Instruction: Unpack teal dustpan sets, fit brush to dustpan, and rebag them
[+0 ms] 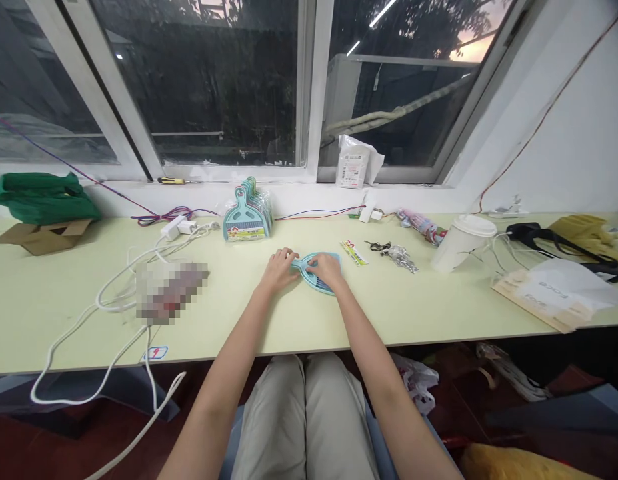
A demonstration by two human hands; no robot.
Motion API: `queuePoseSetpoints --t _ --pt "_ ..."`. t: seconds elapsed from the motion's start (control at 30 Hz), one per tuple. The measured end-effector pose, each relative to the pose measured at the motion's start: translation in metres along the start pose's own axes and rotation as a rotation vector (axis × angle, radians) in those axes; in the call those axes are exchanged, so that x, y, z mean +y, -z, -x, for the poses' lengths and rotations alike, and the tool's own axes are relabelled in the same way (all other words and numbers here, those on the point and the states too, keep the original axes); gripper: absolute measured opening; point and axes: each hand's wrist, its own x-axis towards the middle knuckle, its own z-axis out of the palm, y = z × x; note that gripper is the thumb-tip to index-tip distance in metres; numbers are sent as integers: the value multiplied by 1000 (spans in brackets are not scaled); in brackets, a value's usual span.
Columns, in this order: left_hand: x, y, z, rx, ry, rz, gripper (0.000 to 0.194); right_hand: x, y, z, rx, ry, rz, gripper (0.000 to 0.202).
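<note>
A small light-blue dustpan with a brush nested in it (319,283) lies on the table in front of me, its handle pointing left. My left hand (279,269) is closed around the end of the handle. The fingers of my right hand (326,269) pinch near where the handle meets the pan and cover part of it. Just right of the set rests a colourful label card (354,253). Behind my hands, by the wall, stands a row of similar dustpan sets (247,217) in clear plastic, the front one with its label on.
White cables (103,293) run over the left side and off the table's front edge. Keys (399,257), a white lidded cup (461,243), a folded umbrella (421,227) and a paper bag (553,293) lie to the right. A cardboard box (43,237) is far left.
</note>
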Motion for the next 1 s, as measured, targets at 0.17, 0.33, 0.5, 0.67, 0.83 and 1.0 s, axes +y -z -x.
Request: queuePoseSetpoints --t 0.17,0.33,0.5,0.67,0.83,1.0 --pt "-6 -11 -2 -124 -197 -171 28 -3 -6 -2 -13 40 -42 14" --pt "-2 -20 -6 -230 -177 -171 26 -6 -5 -5 -65 21 -9 13" --pt "-1 -20 -4 -89 -60 30 27 -5 -3 -6 -52 -45 -110 14" --pt "12 -17 -12 320 389 669 56 -10 -3 -11 304 -218 -410 19" --pt "18 -26 -19 -83 643 1380 57 1 3 -16 415 -162 -569 27" --pt "-10 -30 -19 104 894 1397 32 53 2 -9 461 -431 -257 42"
